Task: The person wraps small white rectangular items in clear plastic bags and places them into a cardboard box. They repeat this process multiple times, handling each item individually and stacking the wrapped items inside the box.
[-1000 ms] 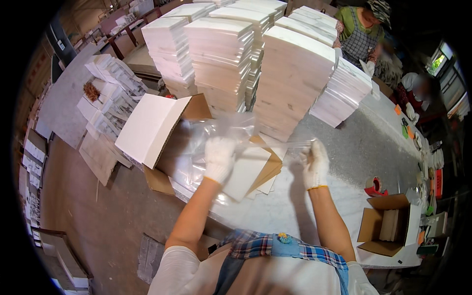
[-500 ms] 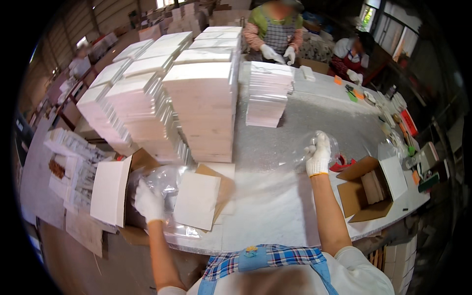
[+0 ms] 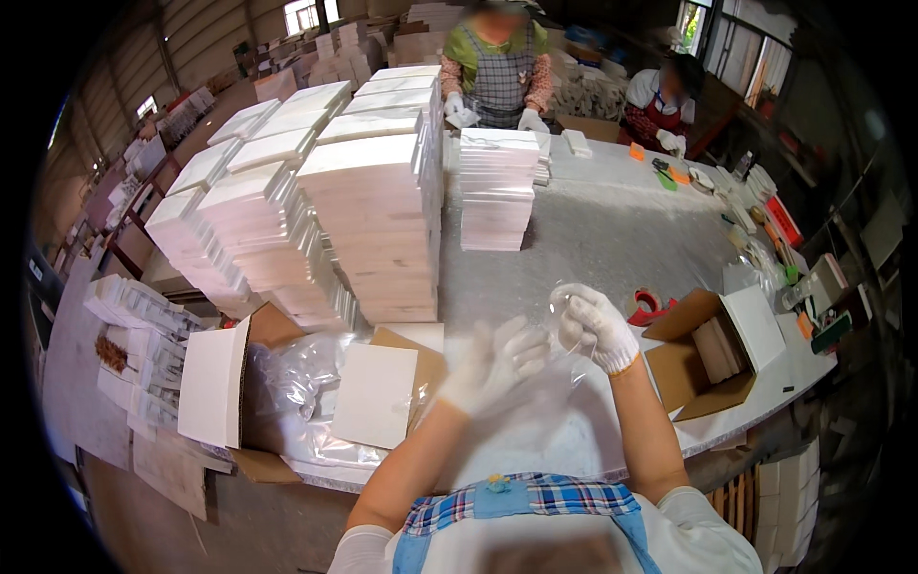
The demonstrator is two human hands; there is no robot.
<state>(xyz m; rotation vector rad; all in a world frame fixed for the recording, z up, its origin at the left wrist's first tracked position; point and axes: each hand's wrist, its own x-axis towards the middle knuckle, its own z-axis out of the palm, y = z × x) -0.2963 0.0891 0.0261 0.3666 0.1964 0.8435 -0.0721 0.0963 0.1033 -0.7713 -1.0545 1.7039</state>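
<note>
Between tall tile stacks [image 3: 373, 230] and an open carton [image 3: 712, 349], both gloved hands, left hand [image 3: 497, 364] and right hand [image 3: 593, 325], grip a clear bag [image 3: 550, 383].

hands: white knit gloves (both) [image 3: 593, 325]; torso: white tee | blue plaid apron bib

You are standing in a packing workshop, part of a large warehouse-like hall. In front of you, tall stacks of flat white boxes [image 3: 373, 230] crowd a long grey worktop [image 3: 612, 230], with a smaller stack [image 3: 497, 187] further along. Open cardboard cartons [image 3: 712, 349] sit at the worktop's edge, and a red tape roll [image 3: 650, 306] lies near them. Across from you, two people in aprons and white gloves [image 3: 497, 72] work at the same worktop. Behind them you see more piled boxes, bare walls and high windows [image 3: 306, 14].
</note>
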